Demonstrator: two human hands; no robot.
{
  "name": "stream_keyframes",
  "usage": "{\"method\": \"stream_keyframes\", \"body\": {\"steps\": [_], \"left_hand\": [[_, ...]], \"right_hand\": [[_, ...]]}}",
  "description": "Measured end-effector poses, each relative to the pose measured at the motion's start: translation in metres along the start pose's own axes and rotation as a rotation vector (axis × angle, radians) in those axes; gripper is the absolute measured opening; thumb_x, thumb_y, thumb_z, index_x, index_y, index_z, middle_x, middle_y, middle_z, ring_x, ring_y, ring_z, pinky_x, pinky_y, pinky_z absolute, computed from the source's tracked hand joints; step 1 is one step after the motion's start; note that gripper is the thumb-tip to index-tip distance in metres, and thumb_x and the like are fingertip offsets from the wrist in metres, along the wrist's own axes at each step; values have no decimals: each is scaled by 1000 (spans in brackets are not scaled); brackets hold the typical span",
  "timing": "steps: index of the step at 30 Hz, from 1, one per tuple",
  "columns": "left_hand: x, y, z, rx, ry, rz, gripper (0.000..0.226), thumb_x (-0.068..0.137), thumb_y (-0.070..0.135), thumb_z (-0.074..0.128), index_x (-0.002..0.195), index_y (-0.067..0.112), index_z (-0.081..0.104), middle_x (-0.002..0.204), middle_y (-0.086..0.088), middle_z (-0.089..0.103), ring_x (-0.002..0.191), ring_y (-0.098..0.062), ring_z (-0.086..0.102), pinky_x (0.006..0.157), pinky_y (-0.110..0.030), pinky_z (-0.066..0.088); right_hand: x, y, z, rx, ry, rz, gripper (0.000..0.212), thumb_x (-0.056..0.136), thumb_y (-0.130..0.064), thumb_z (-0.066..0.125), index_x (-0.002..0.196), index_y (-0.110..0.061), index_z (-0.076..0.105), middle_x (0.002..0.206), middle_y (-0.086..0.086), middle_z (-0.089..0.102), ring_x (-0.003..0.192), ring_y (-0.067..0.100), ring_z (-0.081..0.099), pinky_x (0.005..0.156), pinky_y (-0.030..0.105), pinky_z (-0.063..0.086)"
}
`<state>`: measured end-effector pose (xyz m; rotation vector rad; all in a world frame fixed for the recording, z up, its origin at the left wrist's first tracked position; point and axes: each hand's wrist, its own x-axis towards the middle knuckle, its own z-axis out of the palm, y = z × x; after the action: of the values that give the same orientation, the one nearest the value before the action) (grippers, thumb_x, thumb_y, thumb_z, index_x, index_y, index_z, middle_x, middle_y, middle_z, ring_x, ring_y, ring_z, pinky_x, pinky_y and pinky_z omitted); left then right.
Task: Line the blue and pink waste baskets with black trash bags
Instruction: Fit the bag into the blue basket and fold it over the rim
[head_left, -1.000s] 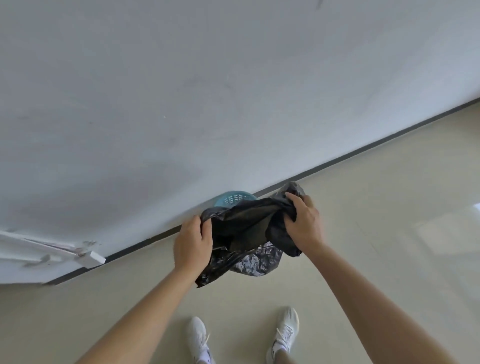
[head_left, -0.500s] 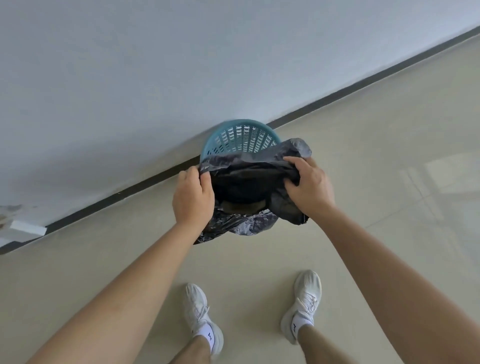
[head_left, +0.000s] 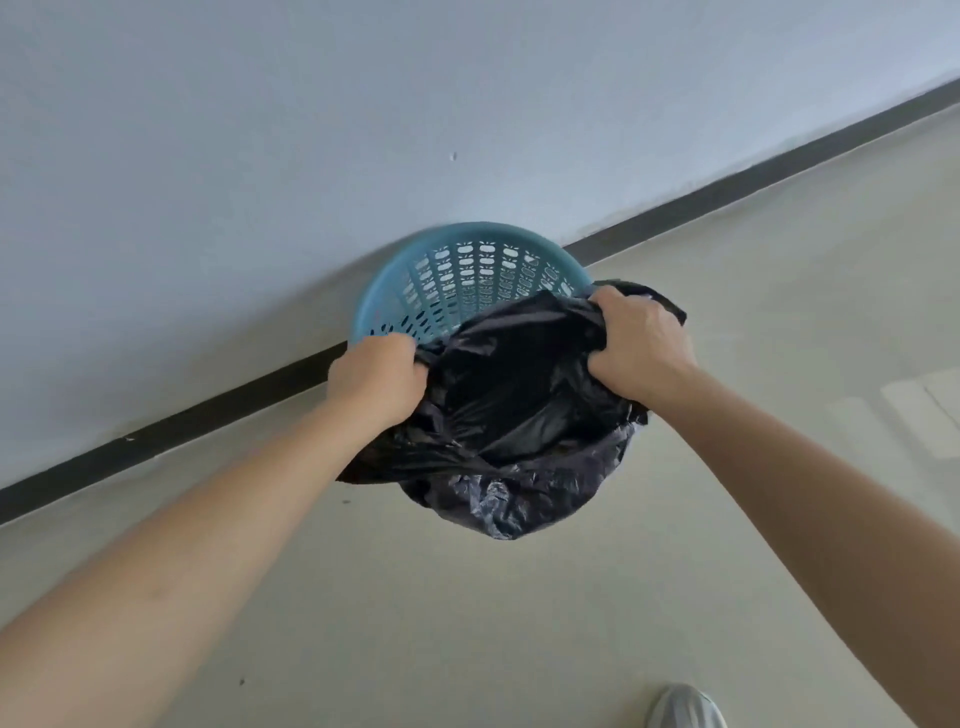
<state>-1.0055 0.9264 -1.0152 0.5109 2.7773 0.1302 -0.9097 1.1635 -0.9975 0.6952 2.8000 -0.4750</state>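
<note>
A pale wall (head_left: 260, 156) meets the beige floor (head_left: 467, 623) along a dark baseboard (head_left: 753, 182). The blue waste basket (head_left: 470, 273) stands on the floor against the wall. The black trash bag (head_left: 519, 415) hangs open over its near rim. The left hand (head_left: 375, 375) and right hand (head_left: 640, 345) each clench the bag's edge. A white shoe (head_left: 684, 707) shows at the floor's bottom edge.

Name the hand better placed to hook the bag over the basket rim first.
Probably right: the right hand holds the black bag beside the blue basket rim; the left hand grips lower.
</note>
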Motion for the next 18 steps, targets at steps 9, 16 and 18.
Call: {"method": "stream_keyframes", "body": {"steps": [9,16,18], "left_hand": [[62,7,-8,-317,582,-32,18,97,25,40,94,7,45,75,-4,48,63,-26,42,59,-34,30],[9,8,-37,-646,789,-31,20,94,23,47,105,7,41,75,2,48,64,-20,48,56,-32,32],[2,13,-41,-701,834,30,23,94,22,47,108,4,43,77,2,50,63,-18,48,55,-31,33]], "right_hand": [[48,-27,3,215,330,-305,43,79,-8,51,121,-17,51,95,8,53,86,29,49,65,30,32],[14,-46,-36,387,545,-372,43,78,-10,51,120,-18,54,102,5,57,90,23,50,71,29,35],[3,-47,-40,429,610,-391,42,78,-11,52,118,-20,56,101,0,57,89,20,49,73,27,35]]}}
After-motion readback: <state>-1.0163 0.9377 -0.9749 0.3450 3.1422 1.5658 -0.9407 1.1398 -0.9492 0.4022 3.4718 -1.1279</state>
